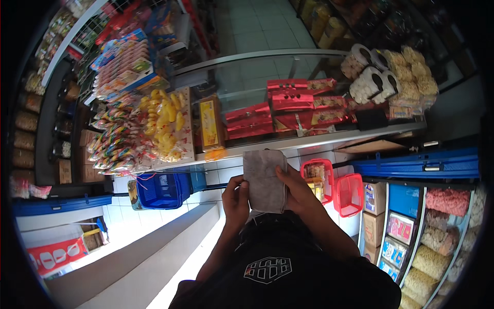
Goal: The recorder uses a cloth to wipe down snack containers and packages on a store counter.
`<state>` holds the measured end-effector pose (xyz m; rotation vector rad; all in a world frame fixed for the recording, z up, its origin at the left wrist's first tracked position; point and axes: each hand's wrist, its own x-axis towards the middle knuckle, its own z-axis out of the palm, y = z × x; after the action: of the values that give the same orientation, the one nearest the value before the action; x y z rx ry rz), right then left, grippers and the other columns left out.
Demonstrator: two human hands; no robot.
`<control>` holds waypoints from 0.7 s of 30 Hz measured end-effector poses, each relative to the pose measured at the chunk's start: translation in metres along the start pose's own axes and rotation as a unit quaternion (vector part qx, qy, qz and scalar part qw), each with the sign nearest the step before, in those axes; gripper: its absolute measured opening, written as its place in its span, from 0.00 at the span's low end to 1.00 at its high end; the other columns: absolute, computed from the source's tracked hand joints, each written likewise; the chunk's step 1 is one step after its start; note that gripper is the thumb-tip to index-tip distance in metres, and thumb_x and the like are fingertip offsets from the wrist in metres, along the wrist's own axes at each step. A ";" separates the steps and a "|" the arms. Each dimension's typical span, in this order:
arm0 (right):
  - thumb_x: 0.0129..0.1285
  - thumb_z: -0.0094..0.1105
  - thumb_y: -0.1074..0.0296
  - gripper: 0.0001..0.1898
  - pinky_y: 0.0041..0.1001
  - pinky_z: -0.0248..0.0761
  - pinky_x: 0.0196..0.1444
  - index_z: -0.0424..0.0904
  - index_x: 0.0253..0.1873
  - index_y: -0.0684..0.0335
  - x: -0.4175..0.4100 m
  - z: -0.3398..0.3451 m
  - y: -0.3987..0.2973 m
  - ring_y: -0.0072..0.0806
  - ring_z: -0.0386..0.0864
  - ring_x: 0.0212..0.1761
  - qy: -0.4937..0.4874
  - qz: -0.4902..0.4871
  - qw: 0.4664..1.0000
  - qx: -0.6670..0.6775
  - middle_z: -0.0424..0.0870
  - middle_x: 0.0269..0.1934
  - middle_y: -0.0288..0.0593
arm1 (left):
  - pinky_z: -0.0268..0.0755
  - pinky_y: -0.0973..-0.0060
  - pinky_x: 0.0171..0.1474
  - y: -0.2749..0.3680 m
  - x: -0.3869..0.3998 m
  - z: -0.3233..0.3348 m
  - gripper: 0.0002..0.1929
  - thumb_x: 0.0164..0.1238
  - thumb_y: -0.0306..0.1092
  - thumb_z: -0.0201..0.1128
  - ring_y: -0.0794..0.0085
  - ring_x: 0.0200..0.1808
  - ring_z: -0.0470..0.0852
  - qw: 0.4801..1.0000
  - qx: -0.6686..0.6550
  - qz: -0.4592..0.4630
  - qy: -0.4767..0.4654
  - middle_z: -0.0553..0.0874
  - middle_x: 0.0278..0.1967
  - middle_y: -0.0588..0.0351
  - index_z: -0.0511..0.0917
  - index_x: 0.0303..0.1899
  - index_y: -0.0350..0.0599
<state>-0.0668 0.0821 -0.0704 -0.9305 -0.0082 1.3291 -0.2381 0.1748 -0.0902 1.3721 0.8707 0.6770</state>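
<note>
A folded grey cloth (pixel 265 181) is held between both hands in front of my chest, just short of the glass counter's metal edge. My left hand (pixel 236 197) grips its left side, with the thumb on top. Around the right side is my right hand (pixel 295 187), its thumb lying on the upper face and its fingers mostly hidden beneath. Beyond the cloth, red foil snack packets (pixel 289 100) lie in rows at the glass counter (pixel 247 85). To their left is a packaged brown block with a yellow label (pixel 209 123).
Wrapped lollipops (pixel 115 139) and yellow toys in plastic (pixel 166 119) cover the counter's left end. White-lidded jars (pixel 366 85) and bagged snacks (pixel 411 77) stand at the right end. Blue baskets (pixel 160 189) and red baskets (pixel 348 195) sit below the near edge. Stocked shelves (pixel 420 231) flank the right.
</note>
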 end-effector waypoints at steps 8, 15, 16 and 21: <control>0.85 0.59 0.62 0.26 0.40 0.80 0.71 0.65 0.79 0.63 -0.043 -0.088 0.068 0.34 0.81 0.72 0.003 0.039 0.979 0.201 0.78 0.71 0.45 | 0.82 0.73 0.47 -0.030 -0.028 0.056 0.13 0.82 0.32 0.66 0.72 0.48 0.88 0.991 0.134 -0.027 0.011 0.86 0.51 0.49 0.82 0.59 0.38; 0.91 0.43 0.50 0.36 0.33 0.56 0.84 0.45 0.90 0.62 -0.086 -0.162 0.088 0.33 0.60 0.85 0.041 0.029 0.997 0.061 0.60 0.84 0.48 | 0.87 0.67 0.53 -0.089 -0.085 0.121 0.26 0.70 0.28 0.74 0.59 0.62 0.85 0.958 0.205 -0.042 -0.196 0.79 0.63 0.44 0.78 0.67 0.39; 0.90 0.42 0.48 0.37 0.34 0.54 0.85 0.44 0.90 0.63 -0.096 -0.176 0.088 0.34 0.57 0.87 0.039 0.018 0.998 -0.047 0.56 0.86 0.49 | 0.86 0.65 0.55 -0.094 -0.096 0.135 0.28 0.69 0.27 0.75 0.57 0.63 0.85 0.961 0.182 -0.055 -0.203 0.79 0.63 0.44 0.75 0.68 0.39; 0.91 0.40 0.48 0.37 0.35 0.59 0.83 0.40 0.91 0.61 -0.140 -0.257 0.115 0.43 0.62 0.87 0.038 -0.016 0.975 -0.220 0.60 0.86 0.57 | 0.80 0.54 0.61 -0.159 -0.152 0.183 0.30 0.58 0.27 0.78 0.42 0.58 0.85 0.967 0.191 -0.047 -0.163 0.82 0.56 0.41 0.78 0.64 0.36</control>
<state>-0.0732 -0.1844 -0.2364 -1.3487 -0.2668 1.2831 -0.1778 -0.0678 -0.2309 1.7143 0.8180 0.2010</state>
